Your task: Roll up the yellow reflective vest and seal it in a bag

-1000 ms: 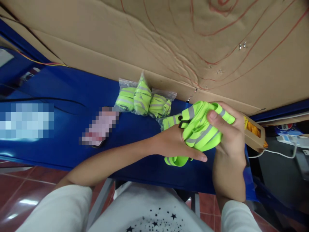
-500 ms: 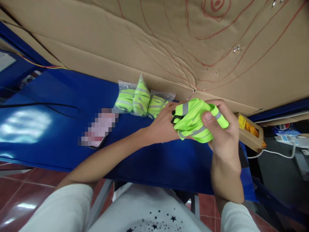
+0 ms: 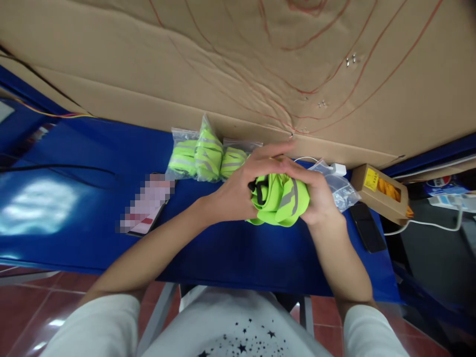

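Between both hands, above the blue table [image 3: 230, 253], is a bundled neon-yellow reflective strap [image 3: 280, 201] with grey bands and black buckle pieces at its left side. My left hand [image 3: 241, 191] wraps round the bundle from the left. From the right, my right hand [image 3: 320, 196] grips it, its fingers bent over the far side and meeting the left fingers. Some fingertips are hidden behind the strap. Just beyond my left hand stand three clear zip bags holding similar straps: a left bag [image 3: 182, 158], a middle bag [image 3: 208, 153] and a right bag [image 3: 233, 161].
A phone with a blurred screen [image 3: 148, 203] lies to the left. On the right are a clear plastic bag [image 3: 344, 193], a white charger [image 3: 337, 169], a dark phone [image 3: 366, 228] and a cardboard box [image 3: 383, 193]. A cardboard panel [image 3: 223, 74] rises behind the table.
My right hand has moved left and closed round the far side of the strap bundle, which is now more compact. The plastic bag, charger and dark phone have come into sight.
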A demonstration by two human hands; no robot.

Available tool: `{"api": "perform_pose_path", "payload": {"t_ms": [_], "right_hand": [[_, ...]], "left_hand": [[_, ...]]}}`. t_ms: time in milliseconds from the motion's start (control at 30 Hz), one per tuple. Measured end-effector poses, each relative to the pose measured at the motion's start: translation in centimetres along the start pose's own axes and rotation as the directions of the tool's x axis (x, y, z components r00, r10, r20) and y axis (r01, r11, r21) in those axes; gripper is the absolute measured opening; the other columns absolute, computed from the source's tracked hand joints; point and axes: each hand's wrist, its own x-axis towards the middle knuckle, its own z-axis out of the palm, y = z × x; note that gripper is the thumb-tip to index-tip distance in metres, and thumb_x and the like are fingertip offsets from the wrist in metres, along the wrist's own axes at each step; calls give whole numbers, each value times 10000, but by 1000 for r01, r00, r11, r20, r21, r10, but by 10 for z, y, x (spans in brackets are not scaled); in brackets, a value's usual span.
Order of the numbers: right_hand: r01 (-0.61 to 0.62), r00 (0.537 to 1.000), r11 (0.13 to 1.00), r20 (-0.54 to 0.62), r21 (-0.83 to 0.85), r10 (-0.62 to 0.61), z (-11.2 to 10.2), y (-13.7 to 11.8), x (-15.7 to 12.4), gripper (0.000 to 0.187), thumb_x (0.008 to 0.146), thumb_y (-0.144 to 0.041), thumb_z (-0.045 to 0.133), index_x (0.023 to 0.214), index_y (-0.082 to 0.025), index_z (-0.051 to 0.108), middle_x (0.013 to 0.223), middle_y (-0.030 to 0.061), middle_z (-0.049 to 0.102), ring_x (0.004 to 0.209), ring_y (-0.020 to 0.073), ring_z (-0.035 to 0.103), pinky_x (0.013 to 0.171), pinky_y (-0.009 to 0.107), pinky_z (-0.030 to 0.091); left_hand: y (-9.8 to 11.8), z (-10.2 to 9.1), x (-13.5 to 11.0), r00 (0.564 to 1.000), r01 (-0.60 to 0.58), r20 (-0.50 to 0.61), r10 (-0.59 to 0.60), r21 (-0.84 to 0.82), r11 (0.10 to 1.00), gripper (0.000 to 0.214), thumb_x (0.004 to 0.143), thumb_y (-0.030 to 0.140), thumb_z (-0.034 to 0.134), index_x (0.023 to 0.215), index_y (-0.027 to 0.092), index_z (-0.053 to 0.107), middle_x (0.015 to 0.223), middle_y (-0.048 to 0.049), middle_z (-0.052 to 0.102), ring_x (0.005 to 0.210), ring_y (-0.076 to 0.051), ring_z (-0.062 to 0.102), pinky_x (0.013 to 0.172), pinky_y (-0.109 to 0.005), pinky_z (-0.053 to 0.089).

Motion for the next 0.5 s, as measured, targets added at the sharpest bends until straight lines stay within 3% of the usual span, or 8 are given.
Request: {"api": "perform_pose_path", "payload": {"t_ms": [67, 133, 233, 300, 367, 500], "right_hand": [[-24, 1000, 998, -18, 57, 25, 3, 7, 4, 318, 820, -475, 682, 1002, -215, 671, 899, 51, 749, 902, 271, 752, 813, 429, 641], [5, 993, 998, -115, 69, 3, 6, 14, 7, 330, 803, -442, 702, 1038, -219, 642, 971, 53, 751, 943, 264, 750, 840, 415, 636], [158, 935, 978, -297, -137, -193, 6, 21, 10, 389, 831, -396, 653, 1183, -246, 580, 1180, 57, 725, 1073, 245, 724, 871, 380, 625], [242, 910, 917, -252, -317, -328, 4, 22, 9, 342, 940, -416, 536, 1242, -261, 575, 1286, 54, 696, 1183, 231, 687, 956, 376, 601], [322, 903, 833, -120, -451, -414, 1, 19, 7, 379, 1030, -479, 415, 1269, -253, 605, 1345, 59, 677, 1283, 229, 638, 1061, 383, 550], [395, 887, 653, 85, -646, -454, 3, 16, 4, 613, 930, -590, 645, 1422, -237, 550, 1474, 86, 610, 1373, 272, 576, 1125, 411, 493]], "left_hand": [[-6, -1, -1, 999, -5, -52, 5, 11, 1000, 560, 806, 293, 845, 1247, 341, 502, 1361, -42, 616, 1234, -263, 632, 1044, -465, 531], [-11, -1, -3, 994, 37, -102, -34, 27, 999, 550, 776, 367, 870, 1162, 309, 483, 1256, -53, 653, 1147, -246, 653, 989, -448, 549], [-15, 1, -5, 986, 136, -92, -136, -6, 991, 615, 745, 433, 886, 1167, 287, 463, 1232, -67, 646, 1117, -245, 645, 983, -448, 533], [-16, 1, -4, 979, 169, -108, -170, -22, 985, 697, 694, 463, 919, 1188, 268, 468, 1199, -68, 623, 1069, -243, 644, 934, -426, 536], [-17, -1, -3, 965, 219, -146, -218, -7, 976, 783, 621, 497, 955, 1184, 251, 470, 1153, -62, 587, 1013, -235, 633, 874, -396, 539], [-15, -9, -3, 914, 401, -95, -393, 83, 912, 785, 691, 418, 901, 1276, 253, 404, 1183, -75, 560, 1012, -235, 617, 863, -381, 537]]}}
